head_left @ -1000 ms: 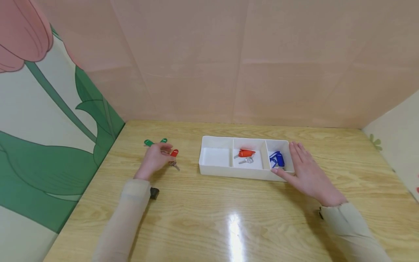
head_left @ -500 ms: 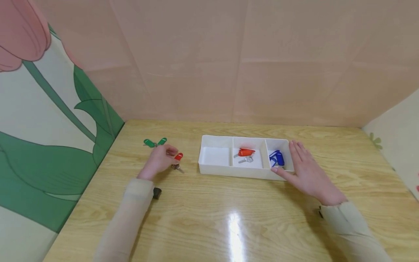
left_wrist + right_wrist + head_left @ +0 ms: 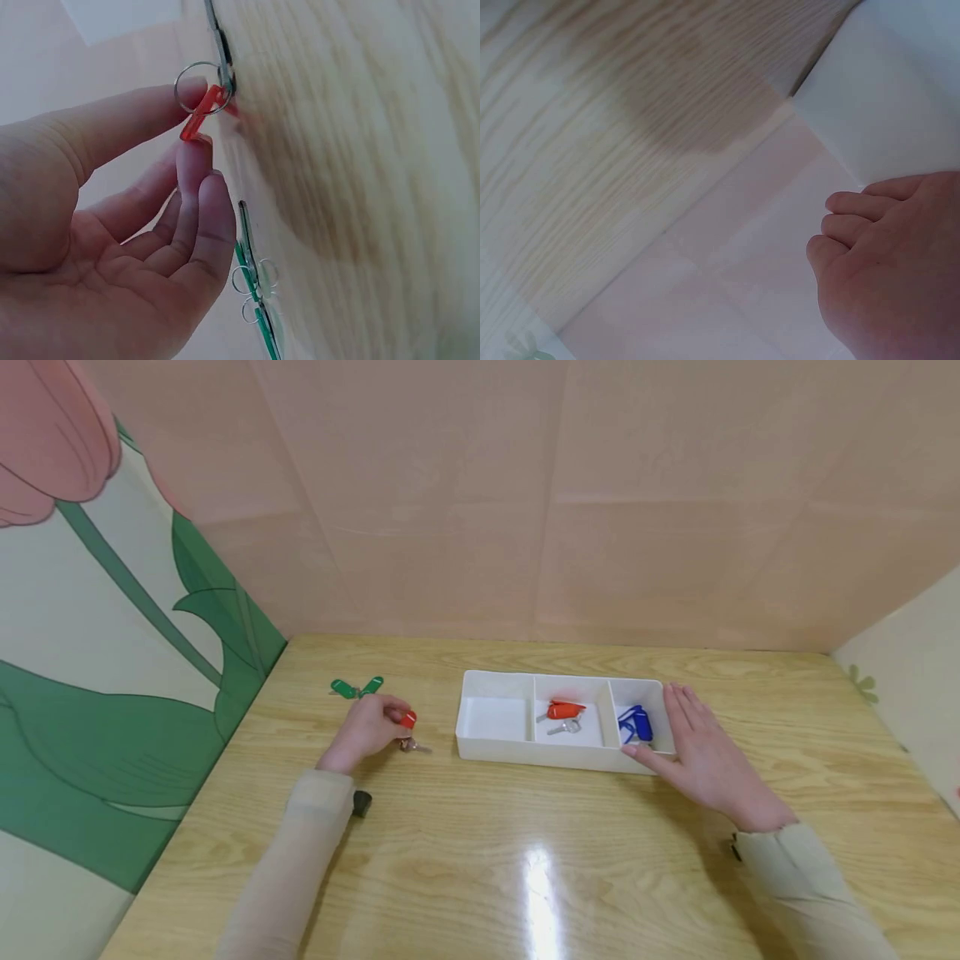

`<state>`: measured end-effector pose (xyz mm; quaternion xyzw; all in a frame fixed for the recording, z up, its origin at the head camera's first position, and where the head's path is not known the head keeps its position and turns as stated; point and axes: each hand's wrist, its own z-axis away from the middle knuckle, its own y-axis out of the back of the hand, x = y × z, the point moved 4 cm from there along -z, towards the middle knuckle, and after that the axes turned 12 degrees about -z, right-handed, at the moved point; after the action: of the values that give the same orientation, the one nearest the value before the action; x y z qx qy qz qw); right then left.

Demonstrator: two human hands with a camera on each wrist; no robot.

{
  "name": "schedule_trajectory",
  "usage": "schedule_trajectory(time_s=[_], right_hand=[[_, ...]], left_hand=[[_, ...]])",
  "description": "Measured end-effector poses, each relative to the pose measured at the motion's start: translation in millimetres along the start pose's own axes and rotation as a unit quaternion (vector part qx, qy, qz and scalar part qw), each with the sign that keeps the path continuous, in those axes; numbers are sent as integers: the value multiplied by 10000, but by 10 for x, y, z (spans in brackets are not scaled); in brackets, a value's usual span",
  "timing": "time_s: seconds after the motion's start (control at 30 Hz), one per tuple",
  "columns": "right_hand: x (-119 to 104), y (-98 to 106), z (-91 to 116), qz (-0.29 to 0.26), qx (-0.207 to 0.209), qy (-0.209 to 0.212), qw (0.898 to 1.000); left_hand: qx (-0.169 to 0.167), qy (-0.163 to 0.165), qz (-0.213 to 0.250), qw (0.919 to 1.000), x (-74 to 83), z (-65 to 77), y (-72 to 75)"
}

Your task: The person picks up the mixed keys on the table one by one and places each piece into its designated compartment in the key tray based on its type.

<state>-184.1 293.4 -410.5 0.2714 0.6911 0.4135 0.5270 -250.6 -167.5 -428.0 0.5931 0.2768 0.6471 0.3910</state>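
My left hand pinches a red key tag between thumb and fingertips. A metal key hangs from the tag's ring in the left wrist view, at or just over the table. Behind that hand lie keys with green tags. A white three-part box stands to the right. Its middle compartment holds red-tagged keys, its right one blue-tagged keys. My right hand lies against the box's right end, fingers straight, thumb over the front rim.
The wooden table runs back to a pinkish wall covering. A wall with a painted flower borders the left side, and a pale wall stands at the right. The box's left compartment has a bare floor.
My left hand has moved slightly right with the red key tag, and its key has swung to point more to the right. The right hand and the box have stayed put.
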Motion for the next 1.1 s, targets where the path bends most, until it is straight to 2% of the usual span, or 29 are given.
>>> schedule_trajectory(time_s=[0.6,0.9,1.1], right_hand=[[37,-30,9,9,-109,-66,9999],[18,9,-14,-26,-102,-88,9999],[7,8,-16,-5,-66,-38,10000]], left_hand=[[-80,-18,-181,9998,-21,26,-11],[106,-134,29,9998,48,20,105],[443,-282,218,9984,123,50,173]])
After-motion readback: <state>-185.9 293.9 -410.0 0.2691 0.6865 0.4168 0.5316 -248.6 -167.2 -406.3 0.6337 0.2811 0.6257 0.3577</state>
